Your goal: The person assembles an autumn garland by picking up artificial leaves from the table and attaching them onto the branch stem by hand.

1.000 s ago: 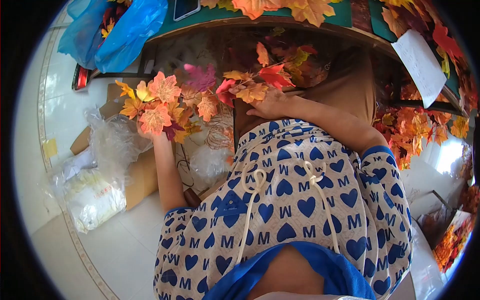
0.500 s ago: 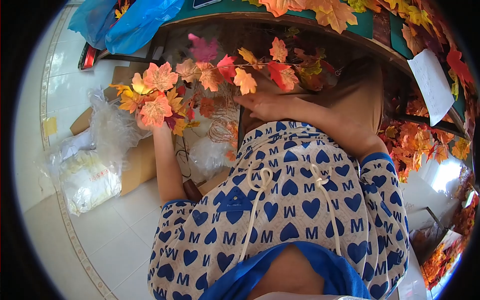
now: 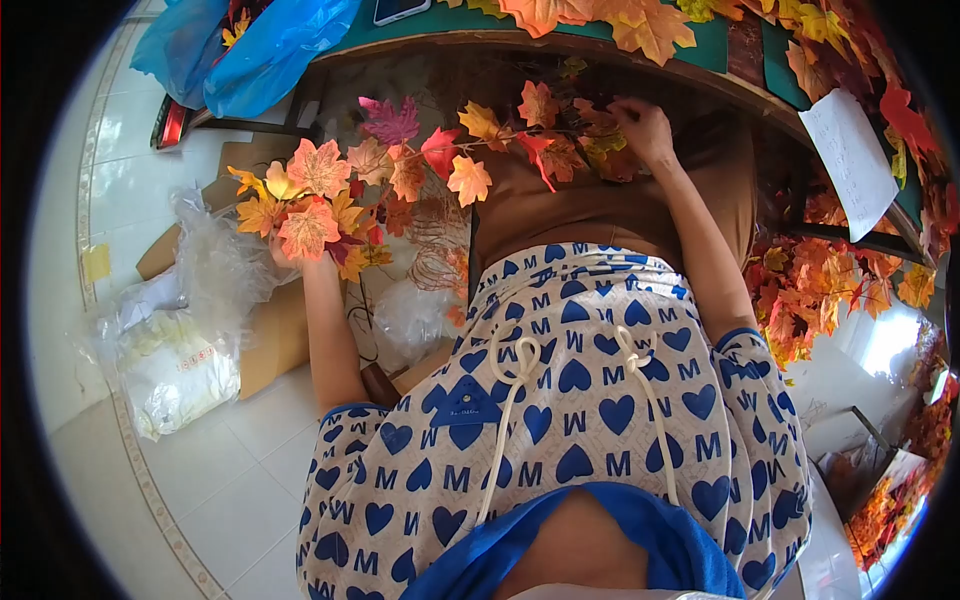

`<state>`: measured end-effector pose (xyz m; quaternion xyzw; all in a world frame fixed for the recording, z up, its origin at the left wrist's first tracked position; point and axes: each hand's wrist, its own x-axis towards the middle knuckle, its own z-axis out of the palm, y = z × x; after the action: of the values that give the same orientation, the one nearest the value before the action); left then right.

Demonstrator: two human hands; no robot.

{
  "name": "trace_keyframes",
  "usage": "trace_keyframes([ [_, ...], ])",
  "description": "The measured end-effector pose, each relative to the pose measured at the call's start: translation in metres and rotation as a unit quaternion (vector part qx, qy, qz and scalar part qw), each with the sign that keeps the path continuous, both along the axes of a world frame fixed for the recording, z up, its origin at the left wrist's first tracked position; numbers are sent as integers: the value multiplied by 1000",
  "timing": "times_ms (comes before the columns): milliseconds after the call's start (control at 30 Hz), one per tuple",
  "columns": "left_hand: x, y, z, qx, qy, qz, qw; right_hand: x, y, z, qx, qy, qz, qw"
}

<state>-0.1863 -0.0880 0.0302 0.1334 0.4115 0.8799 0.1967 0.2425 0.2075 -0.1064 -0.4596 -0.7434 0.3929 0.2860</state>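
Note:
A garland of artificial maple leaves in orange, yellow, red and magenta stretches across above my lap. At its left end, my left hand is closed around the bunched leaves, which cover most of its fingers. My right hand is raised at the other end, below the table edge, its fingers pinched together at the garland's yellow-green leaves. Between the two hands the thin stem sags slightly, with leaves spaced along it.
More maple leaves lie on the green-topped table, beside a phone. Blue plastic bags hang at its left. A written paper sheet sits at the right edge. Clear plastic packaging and cardboard lie on the floor.
My right hand has moved from above my lap up and to the right, to the garland's far end. My left hand stays nearly in place with the bunched leaves.

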Motion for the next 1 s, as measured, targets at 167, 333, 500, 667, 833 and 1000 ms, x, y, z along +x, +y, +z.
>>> trace_keyframes([
  [167, 0, -1, -1, 2, 2, 3, 1000, 6, 7, -53, 54, 46, -98, 993],
  [333, -3, -2, -1, 2, 0, 9, 1000, -3, 3, -64, 196, -99, -96, 971],
  [500, -5, -3, -1, 4, -2, 10, 1000, 0, -5, -48, 126, -101, -23, 987],
  [667, -2, 1, -3, 5, -8, 10, 1000, 3, 4, -50, 24, -58, -18, 998],
  [833, -6, 6, -7, 5, -8, 10, 1000, 14, 18, -46, 154, 107, -203, 961],
  [1000, -3, 9, -11, 3, -15, 9, 1000, 20, 17, -24, 161, 153, -245, 944],
])
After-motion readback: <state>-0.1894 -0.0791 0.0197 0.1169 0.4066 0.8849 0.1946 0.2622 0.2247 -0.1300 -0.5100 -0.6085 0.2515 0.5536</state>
